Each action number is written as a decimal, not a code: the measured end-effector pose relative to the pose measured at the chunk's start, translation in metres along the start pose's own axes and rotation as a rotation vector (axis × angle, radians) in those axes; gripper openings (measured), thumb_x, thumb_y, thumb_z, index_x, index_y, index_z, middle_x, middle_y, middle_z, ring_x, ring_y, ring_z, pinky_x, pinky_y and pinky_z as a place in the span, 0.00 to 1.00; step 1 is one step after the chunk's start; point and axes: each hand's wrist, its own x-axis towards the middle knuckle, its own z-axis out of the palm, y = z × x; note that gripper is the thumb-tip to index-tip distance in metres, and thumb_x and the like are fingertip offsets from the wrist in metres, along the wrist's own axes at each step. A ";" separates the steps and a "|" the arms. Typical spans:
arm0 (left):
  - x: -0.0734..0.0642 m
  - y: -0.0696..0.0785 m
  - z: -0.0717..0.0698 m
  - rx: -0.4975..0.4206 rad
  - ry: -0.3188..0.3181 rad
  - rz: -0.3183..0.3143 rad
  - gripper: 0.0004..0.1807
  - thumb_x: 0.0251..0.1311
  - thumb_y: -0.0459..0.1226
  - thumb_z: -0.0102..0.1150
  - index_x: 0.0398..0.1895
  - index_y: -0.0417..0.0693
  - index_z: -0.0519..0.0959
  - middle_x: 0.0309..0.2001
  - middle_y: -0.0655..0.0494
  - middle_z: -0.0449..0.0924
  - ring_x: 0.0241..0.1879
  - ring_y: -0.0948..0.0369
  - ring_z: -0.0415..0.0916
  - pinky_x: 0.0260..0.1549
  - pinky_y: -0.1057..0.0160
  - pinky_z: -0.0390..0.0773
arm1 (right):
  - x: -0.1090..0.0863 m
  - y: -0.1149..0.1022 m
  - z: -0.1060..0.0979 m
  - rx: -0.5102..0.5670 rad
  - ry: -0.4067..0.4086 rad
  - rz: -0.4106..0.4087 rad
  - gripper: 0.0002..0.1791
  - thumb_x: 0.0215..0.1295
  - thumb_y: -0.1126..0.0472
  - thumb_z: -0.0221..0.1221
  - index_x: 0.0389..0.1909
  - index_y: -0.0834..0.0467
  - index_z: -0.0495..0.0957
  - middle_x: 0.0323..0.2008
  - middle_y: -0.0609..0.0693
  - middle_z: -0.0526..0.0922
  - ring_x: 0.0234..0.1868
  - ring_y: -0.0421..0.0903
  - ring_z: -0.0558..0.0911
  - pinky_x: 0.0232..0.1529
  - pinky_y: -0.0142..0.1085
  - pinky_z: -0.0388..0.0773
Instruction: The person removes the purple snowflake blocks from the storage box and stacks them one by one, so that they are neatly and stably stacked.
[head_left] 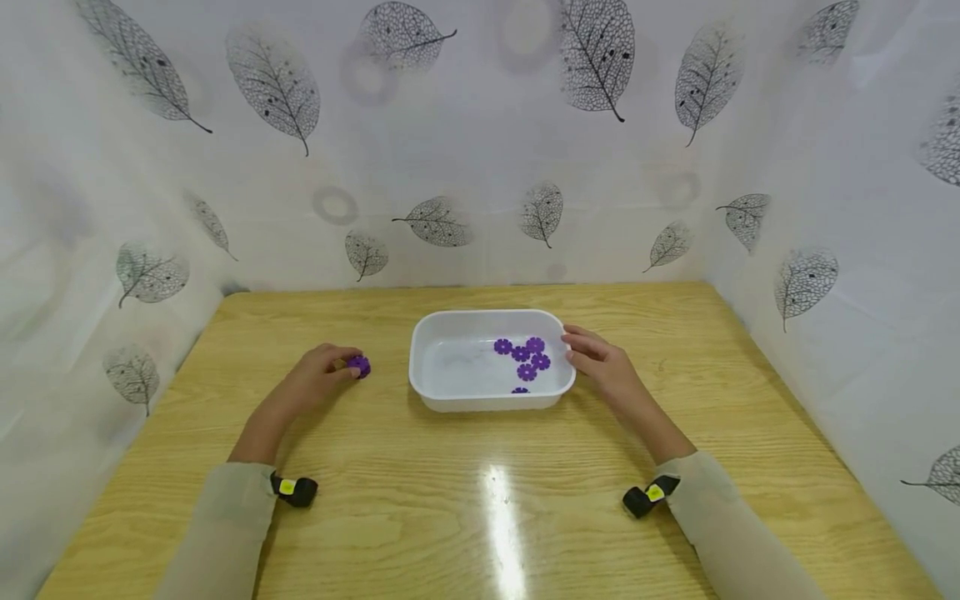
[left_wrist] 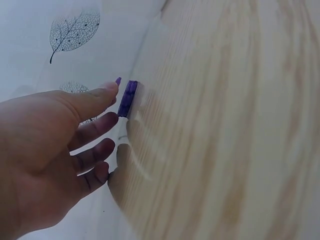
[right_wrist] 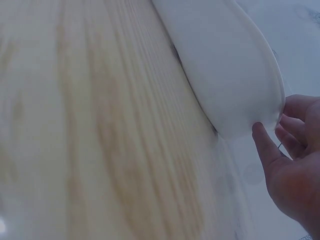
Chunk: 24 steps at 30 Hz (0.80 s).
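Note:
On the left of the table my left hand [head_left: 318, 373] pinches a small purple notched disc [left_wrist: 118, 80] between thumb and forefinger. Just past its fingertips, a short stack of purple notched discs [left_wrist: 128, 99] shows edge-on in the left wrist view. Several more purple discs [head_left: 527, 372] lie in the right half of a white plastic basin [head_left: 491, 403]. At the basin's right end my right hand [head_left: 609, 372] touches the rim and outer wall. The right wrist view has its thumb on the wall of the basin [right_wrist: 230, 75], with the other fingers by the rim.
A glossy wooden table [head_left: 405, 483] carries everything. Behind it and along both sides hangs a white curtain [head_left: 480, 150] printed with grey leaves. Each wrist bears a black strap with a small camera [head_left: 300, 492].

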 end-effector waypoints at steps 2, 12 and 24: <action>0.000 0.000 0.000 0.009 -0.002 0.007 0.22 0.70 0.39 0.50 0.64 0.41 0.70 0.57 0.41 0.72 0.58 0.45 0.68 0.58 0.42 0.67 | 0.000 0.000 0.000 0.005 0.001 -0.004 0.25 0.67 0.51 0.58 0.62 0.58 0.73 0.69 0.43 0.64 0.70 0.46 0.61 0.57 0.28 0.70; -0.001 0.002 0.001 0.057 -0.005 0.035 0.22 0.69 0.38 0.51 0.64 0.39 0.70 0.56 0.39 0.72 0.57 0.43 0.68 0.57 0.42 0.68 | -0.003 -0.010 0.002 0.006 -0.012 0.038 0.24 0.69 0.55 0.56 0.63 0.60 0.71 0.71 0.46 0.62 0.71 0.46 0.60 0.58 0.28 0.69; -0.001 -0.001 0.002 0.059 0.006 0.048 0.22 0.69 0.38 0.52 0.63 0.39 0.71 0.55 0.40 0.72 0.55 0.45 0.69 0.55 0.43 0.69 | 0.000 0.000 0.001 0.014 -0.004 0.022 0.26 0.67 0.50 0.58 0.62 0.57 0.72 0.70 0.43 0.63 0.71 0.44 0.61 0.58 0.28 0.69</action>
